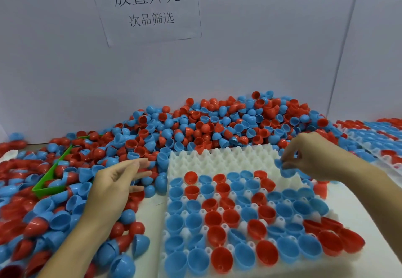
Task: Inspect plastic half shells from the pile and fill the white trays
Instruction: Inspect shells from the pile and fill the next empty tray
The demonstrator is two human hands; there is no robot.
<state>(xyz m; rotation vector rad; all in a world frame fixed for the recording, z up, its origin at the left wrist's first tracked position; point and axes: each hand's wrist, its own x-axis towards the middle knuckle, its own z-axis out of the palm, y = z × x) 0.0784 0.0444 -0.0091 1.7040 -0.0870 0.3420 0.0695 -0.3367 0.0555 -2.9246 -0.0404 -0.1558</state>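
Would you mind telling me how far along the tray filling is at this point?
Done: the near rows of the white tray hold red and blue shells. In hand: the right hand pinches a blue shell above the tray's far right; the left hand reaches open over the pile. Left: the far rows are empty, and the pile is large.

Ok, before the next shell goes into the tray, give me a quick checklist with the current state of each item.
1. Right hand holds a blue shell: ok.
2. Shell free of defects: cannot tell, blurred.
3. Empty pockets left in the tray: ok, far rows are open.
4. Left hand free to pick: ok, fingers straight over the pile.
5. Placed shells seated open side up: ok.
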